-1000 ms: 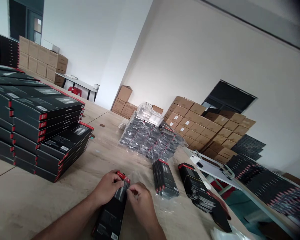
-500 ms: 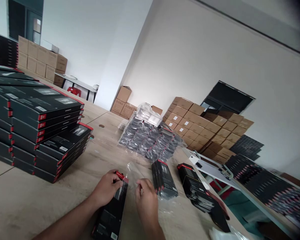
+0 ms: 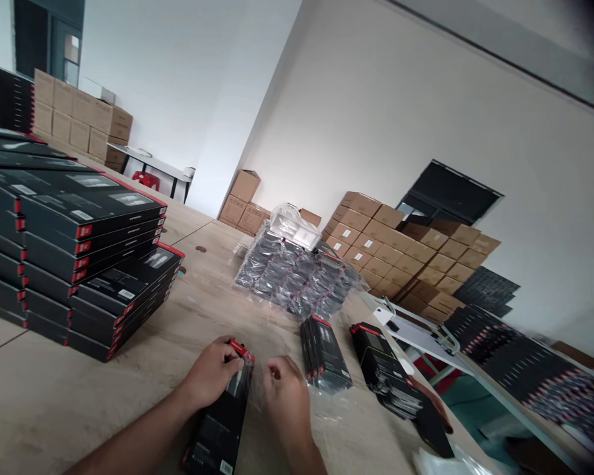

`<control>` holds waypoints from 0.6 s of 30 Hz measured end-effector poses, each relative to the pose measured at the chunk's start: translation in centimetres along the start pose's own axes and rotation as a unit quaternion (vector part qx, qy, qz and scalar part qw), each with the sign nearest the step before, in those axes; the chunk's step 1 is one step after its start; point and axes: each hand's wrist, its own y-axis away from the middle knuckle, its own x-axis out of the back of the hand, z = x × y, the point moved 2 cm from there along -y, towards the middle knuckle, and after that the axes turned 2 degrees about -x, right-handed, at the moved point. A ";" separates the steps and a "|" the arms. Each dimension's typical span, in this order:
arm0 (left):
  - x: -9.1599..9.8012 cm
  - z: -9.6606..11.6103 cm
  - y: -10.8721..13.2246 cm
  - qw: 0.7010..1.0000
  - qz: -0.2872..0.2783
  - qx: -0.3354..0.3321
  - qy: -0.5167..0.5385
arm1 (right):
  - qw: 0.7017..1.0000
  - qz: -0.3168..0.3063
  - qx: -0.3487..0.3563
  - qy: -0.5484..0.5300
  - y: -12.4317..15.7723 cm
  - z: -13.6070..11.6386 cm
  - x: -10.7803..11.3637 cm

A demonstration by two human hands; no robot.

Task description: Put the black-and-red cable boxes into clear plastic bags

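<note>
A long black box with a red end lies on the wooden table in front of me. My left hand is closed around its far end, the thumb lying on the top face near the red flap. Just right of the box, my right hand is closed with curled fingers, slightly blurred. Thin clear plastic film runs between the right fingers and the box's edge; its outline is hard to make out. Beyond my right hand stand several black boxes in clear wrap.
Stacked black-and-red boxes fill the table's left side. A plastic-wrapped pile carries a white plastic tray at the back. Banded flat black cartons and clear bags lie right. Brown cartons stand behind.
The film that stood out above my right hand has come down toward the box. My right hand has shifted slightly left, its fingers more curled. The left hand keeps its hold.
</note>
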 end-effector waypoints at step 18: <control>0.0 -0.5 -0.1 1.000 0.028 0.012 -0.001 | 0.999 0.036 -0.020 -0.034 0.3 0.3 -1.0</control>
